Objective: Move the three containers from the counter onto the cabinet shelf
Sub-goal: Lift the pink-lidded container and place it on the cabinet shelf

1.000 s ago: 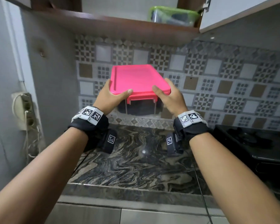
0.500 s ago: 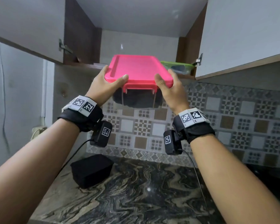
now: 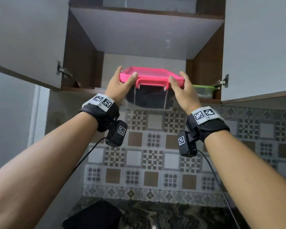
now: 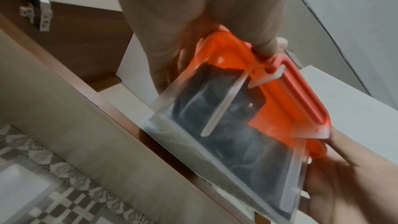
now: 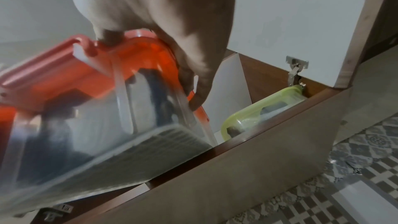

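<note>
The clear plastic container with a pink snap-on lid [image 3: 151, 83] is held in the air at the mouth of the open wall cabinet, its base about level with the brown front edge of the lower shelf [image 3: 82, 90]; dark contents show through its walls. The left hand [image 3: 120, 87] grips its left end, thumb on the lid and fingers curled down the side. The right hand [image 3: 182, 90] grips the right end the same way, thumb on top and fingers round the rim. In the right wrist view the tilted base hangs over the shelf lip, and whether it touches the shelf cannot be told.

Just to the right, already on the shelf, sits a clear container with a green lid [image 3: 203, 90], tucked into the right corner near the door hinge [image 3: 221, 82]. The gap between the two containers is narrow. The left part of the shelf lies open beside the brown side panel [image 3: 79, 52].

Both white cabinet doors [image 3: 259, 47] stand swung outward. Above, a second shelf [image 3: 147, 12] roofs the compartment. Below is a wall of patterned brown and grey tiles [image 3: 153, 146], then a dark marbled counter [image 3: 180, 215] bearing a black box [image 3: 94, 215] at its left.
</note>
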